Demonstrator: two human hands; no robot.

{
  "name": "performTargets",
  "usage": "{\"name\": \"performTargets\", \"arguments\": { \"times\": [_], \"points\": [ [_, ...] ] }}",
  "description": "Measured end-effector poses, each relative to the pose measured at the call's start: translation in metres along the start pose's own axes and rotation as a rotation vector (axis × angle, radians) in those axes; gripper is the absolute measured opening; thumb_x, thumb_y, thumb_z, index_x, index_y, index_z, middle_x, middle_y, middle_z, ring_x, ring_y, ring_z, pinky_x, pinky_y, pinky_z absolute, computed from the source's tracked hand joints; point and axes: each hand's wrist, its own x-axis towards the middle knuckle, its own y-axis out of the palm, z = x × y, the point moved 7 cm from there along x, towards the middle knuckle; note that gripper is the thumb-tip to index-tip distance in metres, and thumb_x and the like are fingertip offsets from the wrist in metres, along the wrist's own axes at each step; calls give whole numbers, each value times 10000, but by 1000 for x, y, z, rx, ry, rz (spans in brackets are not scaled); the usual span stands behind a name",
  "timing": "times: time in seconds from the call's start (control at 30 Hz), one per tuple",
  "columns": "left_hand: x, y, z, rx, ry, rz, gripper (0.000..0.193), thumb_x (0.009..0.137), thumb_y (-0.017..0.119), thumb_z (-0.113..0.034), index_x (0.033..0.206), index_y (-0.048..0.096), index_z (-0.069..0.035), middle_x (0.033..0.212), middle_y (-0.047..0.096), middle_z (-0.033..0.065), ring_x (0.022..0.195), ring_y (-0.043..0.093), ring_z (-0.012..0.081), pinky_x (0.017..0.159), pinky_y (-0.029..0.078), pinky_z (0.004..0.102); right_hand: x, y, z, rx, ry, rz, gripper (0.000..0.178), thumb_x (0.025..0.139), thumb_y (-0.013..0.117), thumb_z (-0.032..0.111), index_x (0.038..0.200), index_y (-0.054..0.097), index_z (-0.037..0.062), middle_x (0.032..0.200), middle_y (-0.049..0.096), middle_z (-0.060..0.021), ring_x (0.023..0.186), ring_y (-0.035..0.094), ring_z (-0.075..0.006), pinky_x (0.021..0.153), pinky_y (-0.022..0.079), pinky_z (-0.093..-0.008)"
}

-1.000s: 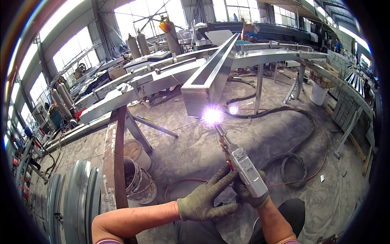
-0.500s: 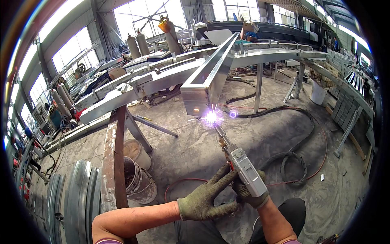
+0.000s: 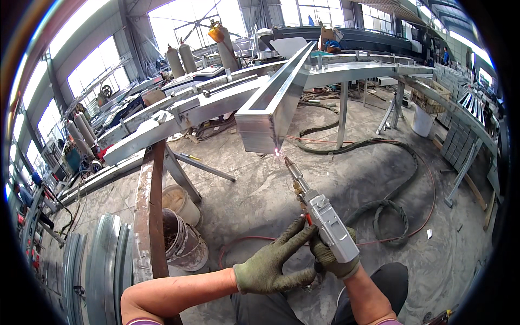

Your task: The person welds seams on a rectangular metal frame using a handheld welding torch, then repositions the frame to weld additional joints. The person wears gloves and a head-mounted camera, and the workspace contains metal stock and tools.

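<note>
A grey handheld laser welding gun (image 3: 330, 227) points up and away from me, its copper-coloured nozzle (image 3: 289, 162) just short of a shiny rectangular metal frame (image 3: 255, 132). A small pinkish glow (image 3: 278, 152) shows at the frame's lower near corner, with a dark streak along the edge above it. My right hand (image 3: 337, 257), in a dark green glove, is wrapped round the gun's handle, partly hidden beneath its body. My left hand (image 3: 271, 268), gloved alike, has its fingers stretched and spread, fingertips against the gun's underside near a red part, thumb by the handle.
The frame rests across long metal beams (image 3: 206, 103) on legs. A rusty beam (image 3: 154, 216), two dirty buckets (image 3: 187, 244) and metal profiles (image 3: 105, 249) lie to the left. A thick dark hose (image 3: 392, 203) and thin red hose (image 3: 428, 173) curl over the floor. Gas cylinders (image 3: 174, 62) stand behind.
The bright white-violet flash and sparks have shrunk to a faint glow, and a second bright spot is gone. The nozzle tip has shifted slightly up. Both hands stay nearly in place.
</note>
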Motion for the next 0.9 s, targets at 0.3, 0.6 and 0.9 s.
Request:
{"name": "performTargets", "arguments": {
  "times": [0.3,0.6,0.9],
  "points": [
    [-1,-4,-3,13,46,-33,1057,1017,835,-376,1810,211,-62,1868,114,299,1746,112,421,1383,245,500,4,2,2,-48,-120,13,179,903,835,97,1070,804,40,890,766,-146,746,765,-319,688,612,-417],
    [-1,-4,0,8,24,-31,1067,1014,838,-398,1813,209,-74,1869,115,296,1748,99,415,1383,245,502,5,3,2,-10,-99,11,174,895,834,94,1054,799,31,872,759,-142,737,759,-313,691,611,-415],
    [0,-6,-1,-1,27,-43,1089,1006,850,-412,1813,203,-73,1872,108,289,1752,76,405,1387,232,508,6,7,-1,152,71,17,175,908,814,67,1075,788,22,900,748,-155,763,754,-318,708,604,-418]
  ]
}}
